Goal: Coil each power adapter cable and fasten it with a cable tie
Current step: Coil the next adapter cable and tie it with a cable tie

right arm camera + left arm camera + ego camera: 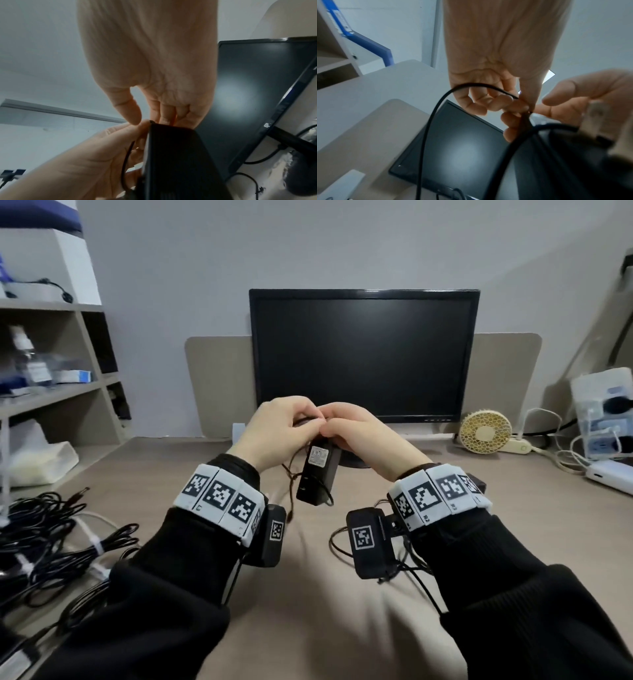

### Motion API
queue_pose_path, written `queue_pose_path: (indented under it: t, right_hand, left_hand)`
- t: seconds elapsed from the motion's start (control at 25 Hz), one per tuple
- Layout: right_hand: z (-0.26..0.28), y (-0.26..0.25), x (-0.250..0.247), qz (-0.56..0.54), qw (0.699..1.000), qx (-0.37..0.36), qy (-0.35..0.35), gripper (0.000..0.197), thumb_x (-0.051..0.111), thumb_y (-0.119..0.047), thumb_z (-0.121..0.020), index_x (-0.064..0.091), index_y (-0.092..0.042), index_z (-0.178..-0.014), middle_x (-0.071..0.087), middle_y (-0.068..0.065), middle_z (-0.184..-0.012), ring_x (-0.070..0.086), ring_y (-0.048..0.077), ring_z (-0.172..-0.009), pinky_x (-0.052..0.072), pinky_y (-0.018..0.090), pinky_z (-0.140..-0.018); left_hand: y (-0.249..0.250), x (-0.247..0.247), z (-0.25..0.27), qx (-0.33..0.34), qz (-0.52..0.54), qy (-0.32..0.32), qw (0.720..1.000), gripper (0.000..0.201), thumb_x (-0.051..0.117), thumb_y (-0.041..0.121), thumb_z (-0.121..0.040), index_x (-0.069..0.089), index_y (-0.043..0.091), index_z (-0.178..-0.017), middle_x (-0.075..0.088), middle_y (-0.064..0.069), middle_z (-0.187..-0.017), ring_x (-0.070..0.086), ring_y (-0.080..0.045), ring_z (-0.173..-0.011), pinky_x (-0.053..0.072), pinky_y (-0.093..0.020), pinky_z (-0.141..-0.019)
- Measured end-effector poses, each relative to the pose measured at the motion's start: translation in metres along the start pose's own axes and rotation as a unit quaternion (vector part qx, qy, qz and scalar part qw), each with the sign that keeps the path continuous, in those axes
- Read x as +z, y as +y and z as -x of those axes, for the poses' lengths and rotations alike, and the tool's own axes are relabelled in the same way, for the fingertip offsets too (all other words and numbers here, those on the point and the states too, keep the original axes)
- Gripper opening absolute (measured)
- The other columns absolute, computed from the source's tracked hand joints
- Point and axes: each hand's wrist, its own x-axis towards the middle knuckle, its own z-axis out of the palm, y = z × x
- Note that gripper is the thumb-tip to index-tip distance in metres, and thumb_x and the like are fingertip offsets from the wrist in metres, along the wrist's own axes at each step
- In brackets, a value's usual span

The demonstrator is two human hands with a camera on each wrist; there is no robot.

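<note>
Bundles of black adapter cable (51,542), white-tied, lie left on the beige desk (308,594): done. Left hand (277,429) pinches thin black cord (435,111); right hand (363,433) grips raised black rectangular adapter brick (317,474), apparently untied.

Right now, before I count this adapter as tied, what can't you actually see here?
- Cable tie: none identifiable; in the head view the left hand and right hand cover the spot above the adapter.
- Coil: the cable runs off the left wrist view's bottom edge.
- Adapter label: too small.
- Right fingertips: behind the adapter, right wrist view.
</note>
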Motion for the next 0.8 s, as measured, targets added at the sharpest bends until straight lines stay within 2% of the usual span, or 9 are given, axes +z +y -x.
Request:
queue_pose_path:
  t: [0.08, 0.16, 0.24, 0.32, 0.4, 0.52, 0.6, 0.68, 0.8]
  right_hand:
    - [-0.011, 0.004, 0.006, 0.057, 0.998, -0.029, -0.011, 0.025, 0.05, -0.004, -0.09, 0.062, -0.023, -0.102, 0.071, 0.01, -0.092, 0.066, 0.027, -0.09, 0.051, 0.045, -0.093]
    - [-0.02, 0.014, 0.01, 0.109, 0.992, -0.069, 0.006, 0.024, 0.053, -0.008, -0.091, 0.063, -0.026, -0.104, 0.074, 0.005, -0.087, 0.069, 0.024, -0.087, 0.056, 0.044, -0.083]
    - [-0.028, 0.027, 0.013, 0.093, 0.99, -0.093, 0.046, 0.025, 0.053, -0.008, -0.093, 0.067, -0.024, -0.106, 0.072, -0.003, -0.08, 0.068, 0.012, -0.077, 0.055, 0.033, -0.07]
    - [-0.035, 0.035, 0.01, 0.055, 0.99, -0.096, 0.092, 0.028, 0.05, -0.005, -0.094, 0.067, -0.023, -0.107, 0.069, -0.005, -0.077, 0.063, 0.011, -0.074, 0.054, 0.036, -0.068]
    - [-0.042, 0.04, 0.005, 0.022, 0.991, -0.079, 0.106, 0.031, 0.046, -0.004, -0.094, 0.066, -0.025, -0.105, 0.065, -0.005, -0.076, 0.061, 0.015, -0.077, 0.054, 0.039, -0.073]
    - [-0.045, 0.043, 0.01, 0.063, 0.994, -0.032, 0.082, 0.034, 0.039, -0.005, -0.093, 0.064, -0.026, -0.102, 0.058, -0.006, -0.077, 0.056, 0.012, -0.076, 0.048, 0.028, -0.069]
    - [-0.044, 0.044, 0.018, 0.107, 0.993, -0.008, 0.043, 0.028, 0.039, -0.012, -0.095, 0.062, -0.024, -0.105, 0.059, -0.004, -0.089, 0.055, 0.011, -0.083, 0.044, 0.027, -0.07]
    - [-0.043, 0.045, 0.024, 0.113, 0.994, 0.004, -0.006, 0.021, 0.045, -0.026, -0.096, 0.057, -0.023, -0.113, 0.06, -0.004, -0.104, 0.054, 0.01, -0.097, 0.042, 0.027, -0.076]
    - [-0.043, 0.045, 0.028, 0.132, 0.99, -0.025, -0.037, 0.024, 0.054, -0.037, -0.094, 0.053, -0.021, -0.112, 0.058, -0.006, -0.087, 0.054, 0.006, -0.078, 0.042, 0.026, -0.069]
  left_hand:
    - [-0.013, -0.005, 0.0, -0.005, 0.036, 0.053, 0.998, 0.005, 0.071, 0.022, -0.081, 0.066, 0.02, -0.079, 0.07, 0.004, -0.075, 0.066, -0.014, -0.077, 0.054, -0.033, -0.077]
    - [-0.022, -0.007, -0.002, 0.001, 0.038, 0.079, 0.996, 0.014, 0.076, 0.023, -0.077, 0.063, 0.02, -0.074, 0.069, 0.003, -0.071, 0.065, -0.014, -0.071, 0.053, -0.026, -0.07]
    - [-0.034, -0.011, -0.007, 0.001, 0.02, 0.075, 0.997, 0.014, 0.076, 0.021, -0.077, 0.063, 0.022, -0.074, 0.067, 0.004, -0.073, 0.062, -0.005, -0.069, 0.047, -0.016, -0.066]
    - [-0.048, -0.019, -0.012, -0.011, -0.001, 0.072, 0.997, 0.011, 0.072, 0.02, -0.082, 0.065, 0.027, -0.078, 0.066, 0.009, -0.08, 0.059, 0.001, -0.072, 0.041, -0.009, -0.067]
    - [-0.062, -0.026, -0.017, -0.024, -0.031, 0.076, 0.996, 0.005, 0.07, 0.026, -0.085, 0.069, 0.03, -0.082, 0.06, 0.013, -0.086, 0.055, -0.003, -0.08, 0.04, -0.013, -0.072]
    - [-0.063, -0.025, -0.02, -0.042, -0.011, 0.065, 0.997, 0.006, 0.072, 0.031, -0.082, 0.074, 0.025, -0.081, 0.06, 0.014, -0.077, 0.053, -0.002, -0.066, 0.039, -0.014, -0.064]
    - [-0.051, -0.024, -0.022, -0.03, 0.034, 0.087, 0.995, 0.005, 0.075, 0.029, -0.079, 0.073, 0.027, -0.075, 0.068, 0.01, -0.073, 0.06, -0.001, -0.065, 0.043, -0.014, -0.061]
    - [-0.039, -0.024, -0.023, -0.006, 0.066, 0.11, 0.992, 0.007, 0.077, 0.026, -0.077, 0.072, 0.028, -0.073, 0.071, 0.002, -0.075, 0.066, -0.01, -0.069, 0.051, -0.019, -0.06]
    - [-0.025, -0.018, -0.02, 0.019, 0.103, 0.11, 0.988, 0.005, 0.078, 0.023, -0.077, 0.073, 0.023, -0.076, 0.073, -0.005, -0.076, 0.069, -0.023, -0.073, 0.059, -0.034, -0.068]
